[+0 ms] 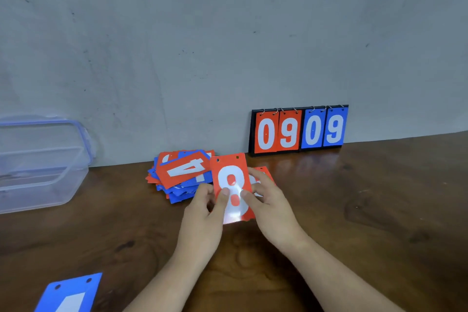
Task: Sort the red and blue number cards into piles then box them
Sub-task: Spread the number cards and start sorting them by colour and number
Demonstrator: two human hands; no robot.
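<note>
A red card with a white 8 (231,172) is held upright above the table between both hands. My left hand (205,213) pinches its left side with the thumb on the face. My right hand (268,202) pinches its right side. Behind the right hand lies another red card (264,172), mostly hidden. A mixed heap of red and blue cards (177,175) lies just left of the held card, a red 4 on top. A single blue card (71,294) lies at the near left edge of the view.
A clear plastic box with blue rim (43,159) stands at the far left against the wall. A black flip scoreboard (300,130) showing 09 in red and 09 in blue leans on the grey wall at the back right. The table (379,210) is dark wood.
</note>
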